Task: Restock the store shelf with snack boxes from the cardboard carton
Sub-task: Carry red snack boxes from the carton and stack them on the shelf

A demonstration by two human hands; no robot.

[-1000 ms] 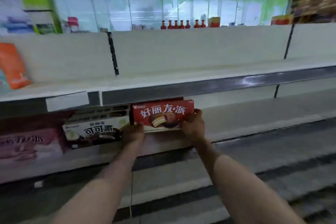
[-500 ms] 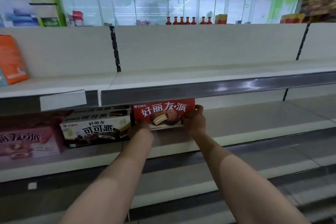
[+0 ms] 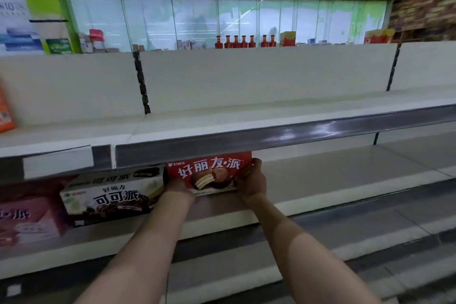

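Note:
A red snack box [image 3: 209, 173] with a chocolate pie picture sits on the white middle shelf [image 3: 333, 180], under the upper shelf's grey price rail [image 3: 271, 138]. My left hand [image 3: 179, 187] holds its lower left corner, the fingers hidden behind the box. My right hand [image 3: 253, 180] grips its right end, thumb on the top corner. The box stands just right of a white and black snack box [image 3: 111, 197]. The cardboard carton is out of view.
A pink snack box [image 3: 27, 219] stands at the far left of the same shelf. An orange packet [image 3: 5, 113] leans on the upper shelf's left end. Lower shelves [image 3: 320, 242] step out towards me. Red bottles [image 3: 244, 42] line the far counter.
Both hands have pushed the red box a little deeper onto the shelf, under the price rail. My view has shifted closer and slightly left.

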